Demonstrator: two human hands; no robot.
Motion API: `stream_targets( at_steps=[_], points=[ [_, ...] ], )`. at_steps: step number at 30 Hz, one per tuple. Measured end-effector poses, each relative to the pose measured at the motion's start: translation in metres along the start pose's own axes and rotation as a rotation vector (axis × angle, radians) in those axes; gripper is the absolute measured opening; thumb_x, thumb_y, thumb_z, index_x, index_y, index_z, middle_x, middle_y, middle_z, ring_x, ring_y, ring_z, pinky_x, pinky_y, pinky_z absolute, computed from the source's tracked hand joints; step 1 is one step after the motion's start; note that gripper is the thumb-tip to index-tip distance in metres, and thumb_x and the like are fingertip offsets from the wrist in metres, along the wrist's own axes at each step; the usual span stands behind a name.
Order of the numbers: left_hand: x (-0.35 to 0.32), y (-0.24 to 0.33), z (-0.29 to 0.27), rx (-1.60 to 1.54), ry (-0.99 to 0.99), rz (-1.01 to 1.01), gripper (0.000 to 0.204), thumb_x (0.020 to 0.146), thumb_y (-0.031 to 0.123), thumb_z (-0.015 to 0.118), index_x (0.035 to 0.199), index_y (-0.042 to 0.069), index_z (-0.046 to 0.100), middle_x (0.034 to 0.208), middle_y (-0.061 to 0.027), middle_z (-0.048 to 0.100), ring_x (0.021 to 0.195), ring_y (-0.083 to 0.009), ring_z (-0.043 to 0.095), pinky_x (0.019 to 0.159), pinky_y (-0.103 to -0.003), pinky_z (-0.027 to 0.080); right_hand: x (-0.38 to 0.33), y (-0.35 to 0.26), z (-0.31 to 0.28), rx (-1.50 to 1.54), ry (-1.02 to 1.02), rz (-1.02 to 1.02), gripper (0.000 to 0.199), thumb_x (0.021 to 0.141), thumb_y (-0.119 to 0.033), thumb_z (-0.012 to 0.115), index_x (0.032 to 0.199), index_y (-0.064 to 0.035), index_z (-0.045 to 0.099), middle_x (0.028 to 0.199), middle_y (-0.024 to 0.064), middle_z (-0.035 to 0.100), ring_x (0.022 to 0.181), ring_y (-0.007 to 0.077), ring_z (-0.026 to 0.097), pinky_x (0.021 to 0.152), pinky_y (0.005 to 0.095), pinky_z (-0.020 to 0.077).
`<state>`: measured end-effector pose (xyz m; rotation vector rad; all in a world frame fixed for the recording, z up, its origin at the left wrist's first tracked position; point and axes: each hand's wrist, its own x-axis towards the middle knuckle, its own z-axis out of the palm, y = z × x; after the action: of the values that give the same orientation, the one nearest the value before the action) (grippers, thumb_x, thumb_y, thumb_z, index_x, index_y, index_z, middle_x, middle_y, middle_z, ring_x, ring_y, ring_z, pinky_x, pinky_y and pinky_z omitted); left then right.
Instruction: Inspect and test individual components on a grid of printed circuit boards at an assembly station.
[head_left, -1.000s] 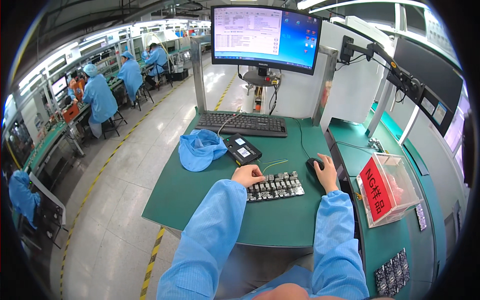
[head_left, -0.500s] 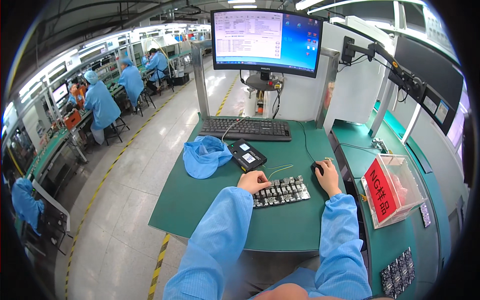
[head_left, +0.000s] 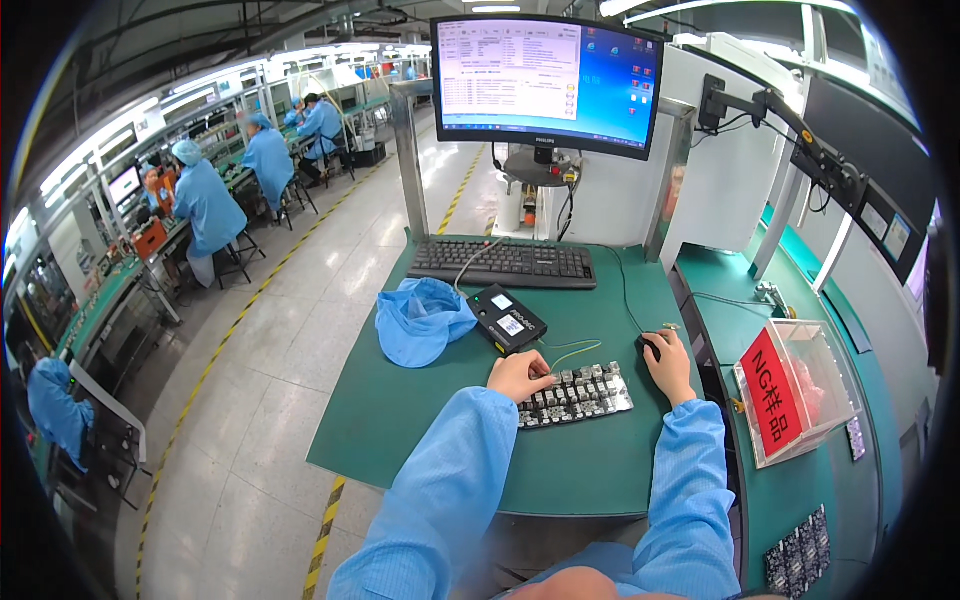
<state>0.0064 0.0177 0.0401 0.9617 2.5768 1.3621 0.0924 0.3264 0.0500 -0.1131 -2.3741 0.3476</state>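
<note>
On the green bench lies a panel of small circuit boards [head_left: 577, 397] with silvery metal parts in rows. My left hand [head_left: 520, 377] is at its upper left end, thumb and fingers pinched together; what sits between the fingertips is hidden. A thin yellow-green wire [head_left: 582, 350] loops from a black handheld box [head_left: 507, 318] with a small lit screen down toward those fingers. To the right of the panel, my right hand [head_left: 669, 367] rests curled over a black computer mouse [head_left: 648, 347].
A blue cloth cap [head_left: 422, 322] lies left of the box. Behind stand a black keyboard [head_left: 503, 263] and a lit monitor [head_left: 545, 85]. On the right bench are a clear box with a red label [head_left: 797, 394] and dark circuit boards [head_left: 800, 553]. Several blue-gowned people [head_left: 208, 210] sit far left.
The whole view has shifted slightly, so the bench appears a little further right. Round marks on the monitor now look yellow. Both hands keep their places at the panel and mouse.
</note>
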Motion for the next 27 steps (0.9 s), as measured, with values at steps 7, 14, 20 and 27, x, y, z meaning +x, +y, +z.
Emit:
stream_targets(
  at_steps=[7,14,20,27],
  points=[
    [0.001,-0.005,0.002,0.099,0.02,0.044,0.025,0.074,0.036,0.071,0.077,0.011,0.066,0.079,-0.0043,0.067,0.079,-0.0208,0.063,0.073,-0.036,0.044,0.001,-0.007,-0.006,-0.05,-0.086,0.027,0.024,0.081,-0.021,0.062,0.104,-0.0158,0.066,0.109,0.0072,0.06,0.097,0.0281,0.06,0.079,0.0379,0.0498],
    [0.001,0.002,-0.005,0.076,0.004,0.038,0.025,0.073,0.033,0.073,0.076,0.009,0.066,0.079,-0.0078,0.068,0.075,-0.0234,0.066,0.069,-0.035,0.051,-0.003,0.0,0.001,-0.02,-0.109,0.019,0.034,0.08,-0.021,0.063,0.114,-0.0162,0.062,0.118,0.0091,0.056,0.107,0.0309,0.055,0.086,0.0399,0.0476],
    [-0.002,0.004,-0.006,0.106,-0.002,0.006,0.026,0.073,0.033,0.072,0.076,0.008,0.066,0.078,-0.0084,0.068,0.073,-0.0222,0.066,0.068,-0.034,0.051,-0.001,0.002,0.002,-0.022,-0.113,0.012,0.034,0.08,-0.021,0.063,0.114,-0.0172,0.062,0.118,0.008,0.055,0.105,0.0306,0.055,0.088,0.0395,0.0467],
    [0.0,0.003,-0.004,0.101,0.006,0.03,0.026,0.074,0.027,0.075,0.078,0.005,0.064,0.074,-0.0065,0.064,0.067,-0.0168,0.062,0.064,-0.03,0.049,-0.003,0.009,0.007,-0.016,-0.065,-0.022,0.032,0.078,-0.021,0.064,0.11,-0.0181,0.064,0.113,0.0073,0.056,0.098,0.0298,0.057,0.083,0.0392,0.0484]
  ],
)
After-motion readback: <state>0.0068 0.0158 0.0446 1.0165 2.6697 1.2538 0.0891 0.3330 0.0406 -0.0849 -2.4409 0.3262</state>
